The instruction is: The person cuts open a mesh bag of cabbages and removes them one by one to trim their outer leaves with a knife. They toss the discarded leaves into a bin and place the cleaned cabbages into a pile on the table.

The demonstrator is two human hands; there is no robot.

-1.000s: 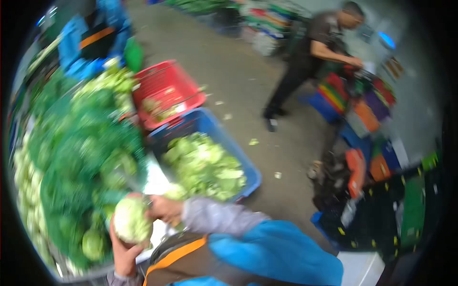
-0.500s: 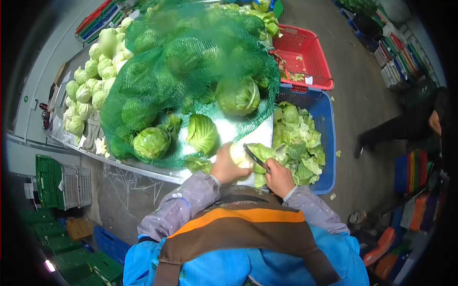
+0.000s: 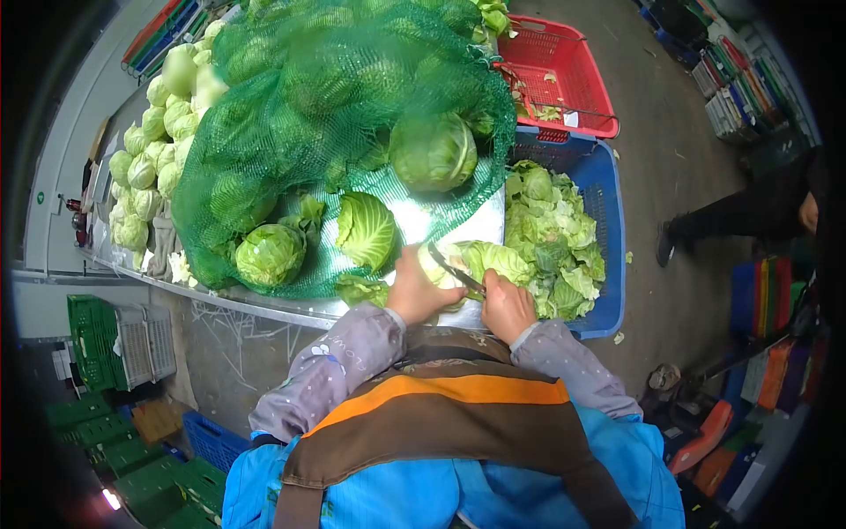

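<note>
Near the table's front edge, my left hand [image 3: 414, 289] grips a pale cabbage [image 3: 429, 267] from its left side. My right hand [image 3: 508, 306] is closed round the handle of a knife [image 3: 451, 269], whose dark blade lies across the cabbage and points up and left. Loose green leaves [image 3: 496, 257] spread just right of the blade, beside the crate. Left of my left hand lies a single leaf piece [image 3: 361, 289]. Behind it, a whole green cabbage [image 3: 365, 231] and another cabbage [image 3: 270, 255] rest on the metal table [image 3: 480, 216].
A green mesh sack [image 3: 291, 115] full of cabbages covers much of the table. Trimmed pale cabbages [image 3: 145, 167] are heaped at left. A blue crate [image 3: 610, 238] of leaves and a red crate [image 3: 595, 88] stand at right. A person's leg [image 3: 736, 212] shows farther right.
The knife has shifted left over the cabbage, with my right hand following. More loose leaves show right of the blade. The whole view has shifted slightly.
</note>
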